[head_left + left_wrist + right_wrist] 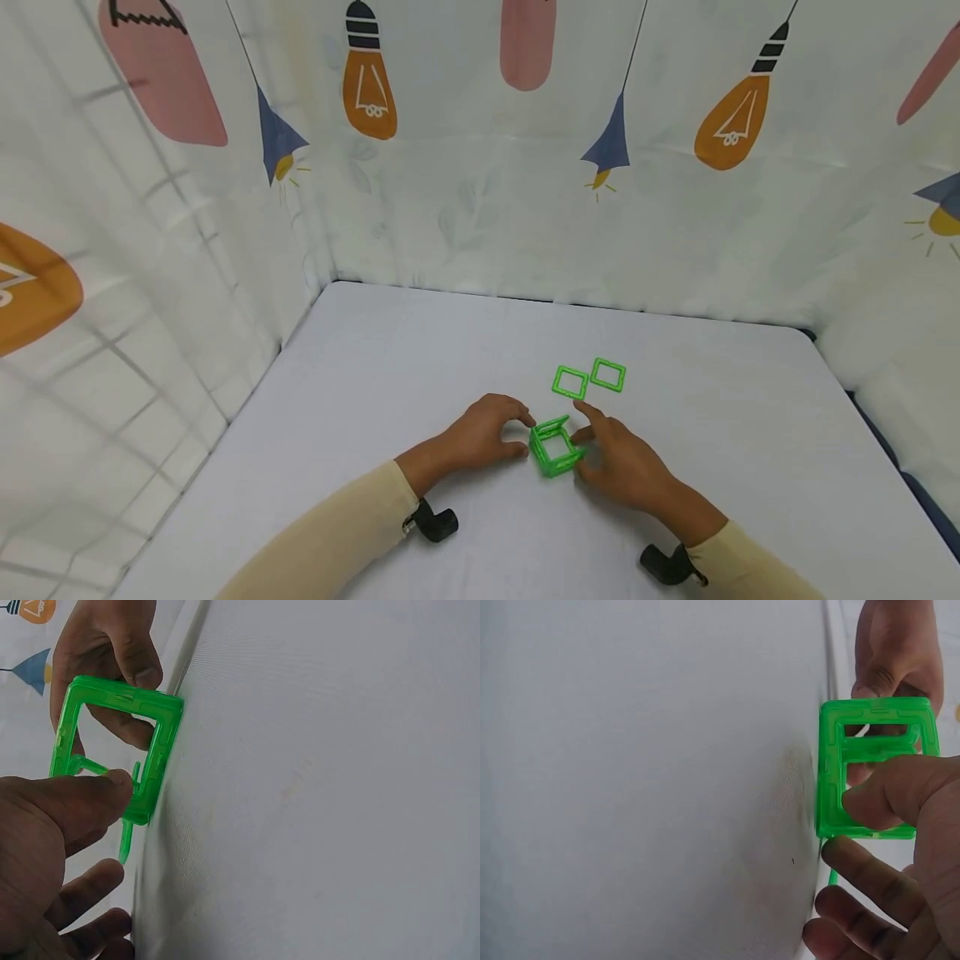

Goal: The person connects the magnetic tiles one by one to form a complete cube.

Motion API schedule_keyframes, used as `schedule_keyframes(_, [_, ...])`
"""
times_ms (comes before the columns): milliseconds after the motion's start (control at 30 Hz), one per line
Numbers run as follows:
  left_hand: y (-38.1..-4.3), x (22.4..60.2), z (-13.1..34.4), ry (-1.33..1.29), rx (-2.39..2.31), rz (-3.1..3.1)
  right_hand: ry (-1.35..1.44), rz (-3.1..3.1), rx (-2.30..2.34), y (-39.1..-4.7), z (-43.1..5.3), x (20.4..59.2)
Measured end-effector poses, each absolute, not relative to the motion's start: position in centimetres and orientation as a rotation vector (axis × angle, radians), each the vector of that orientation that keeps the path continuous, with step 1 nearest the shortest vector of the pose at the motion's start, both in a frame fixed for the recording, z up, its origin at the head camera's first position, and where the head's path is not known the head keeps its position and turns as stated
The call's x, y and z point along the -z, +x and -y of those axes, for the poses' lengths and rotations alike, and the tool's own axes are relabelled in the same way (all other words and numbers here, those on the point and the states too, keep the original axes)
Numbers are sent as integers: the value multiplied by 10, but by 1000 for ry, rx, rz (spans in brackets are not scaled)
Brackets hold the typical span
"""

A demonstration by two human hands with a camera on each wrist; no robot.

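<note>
A small open box of green plastic frame tiles [553, 448] sits on the white tabletop, its upper side open and some walls leaning. On its left side is my left hand [489, 433], thumb and fingers bent and spread apart, fingertips right at the wall. In the left wrist view its thumb [109, 795] overlaps the square frame. My right hand [626, 462] is at the right side, thumb and a finger close to the wall and index finger reaching toward the far tiles. In the right wrist view the right thumb [877, 802] overlaps the near frame.
Two loose green square frames, one [570, 382] nearer and one [608, 375] to its right, lie flat beyond the box. Behind the white table [420, 350] hang pale curtains [465, 208] printed with lamps and bulbs. Black wrist-worn devices [437, 522] sit under both sleeves.
</note>
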State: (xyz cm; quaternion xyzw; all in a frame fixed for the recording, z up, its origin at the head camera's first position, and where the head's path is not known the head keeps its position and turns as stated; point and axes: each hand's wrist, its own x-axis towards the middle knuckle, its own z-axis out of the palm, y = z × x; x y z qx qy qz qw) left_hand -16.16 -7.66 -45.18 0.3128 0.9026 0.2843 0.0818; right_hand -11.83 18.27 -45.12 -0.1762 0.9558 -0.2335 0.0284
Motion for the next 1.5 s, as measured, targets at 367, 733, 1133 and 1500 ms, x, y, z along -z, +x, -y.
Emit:
schedule_keyframes(367, [-164, 450, 73, 961, -806, -2670, -559, -2927, 743, -128, -185, 451])
schedule_keyframes(733, [-168, 451, 73, 930, -865, -2651, -599, -2928, 739, -131, -187, 451])
schedule_keyframes(1133, [-170, 453, 73, 894, -880, -2667, -588, -2923, 747, -131, -186, 451])
schedule_keyframes(1500, [-171, 454, 74, 939, -840, -2668, -551, -2911, 724, -141, -199, 445])
